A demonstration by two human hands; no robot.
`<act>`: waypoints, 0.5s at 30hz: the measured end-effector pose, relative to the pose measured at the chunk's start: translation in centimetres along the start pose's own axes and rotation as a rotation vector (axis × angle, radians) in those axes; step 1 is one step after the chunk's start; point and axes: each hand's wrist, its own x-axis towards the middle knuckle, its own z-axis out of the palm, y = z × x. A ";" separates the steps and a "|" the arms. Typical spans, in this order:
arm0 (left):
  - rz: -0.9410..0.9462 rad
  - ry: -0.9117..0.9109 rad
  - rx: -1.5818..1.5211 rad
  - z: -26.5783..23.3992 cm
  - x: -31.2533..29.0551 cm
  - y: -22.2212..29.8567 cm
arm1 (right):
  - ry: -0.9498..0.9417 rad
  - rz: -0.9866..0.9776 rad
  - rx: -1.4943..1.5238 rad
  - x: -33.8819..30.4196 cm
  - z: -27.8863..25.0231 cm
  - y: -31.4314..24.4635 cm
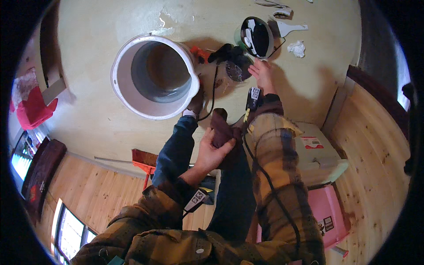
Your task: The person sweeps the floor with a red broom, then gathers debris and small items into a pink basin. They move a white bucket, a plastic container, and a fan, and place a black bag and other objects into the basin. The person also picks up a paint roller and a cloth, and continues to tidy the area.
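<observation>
My left hand is closed around a dark maroon, cloth-like thing, with the thumb across it; it lies over the end of my right trouser leg, and its exact kind is unclear. Farther forward, my right hand reaches out with fingers apart and nothing visible in them. Its fingertips are close to a dark round thing and just below a small round pail with dark contents and white pieces inside. Left of these stands a large white bucket containing murky liquid, with an orange-and-black item beside its rim.
A black cable trails near the bucket. Farther right lie a white-handled brush and crumpled white paper. A red broom or dustpan is at lower left. A pale box and pink container stand by my right arm.
</observation>
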 end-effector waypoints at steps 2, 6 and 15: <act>-0.030 0.009 0.095 -0.1 0.1 0.5 | -0.044 0.037 0.103 1.2 1.0 -0.4; -0.046 0.045 0.044 -0.8 0.8 1.7 | -0.081 0.094 0.348 1.7 2.3 -0.6; 0.066 0.101 0.047 -1.3 2.1 2.0 | -0.028 0.017 0.456 1.9 3.5 -0.4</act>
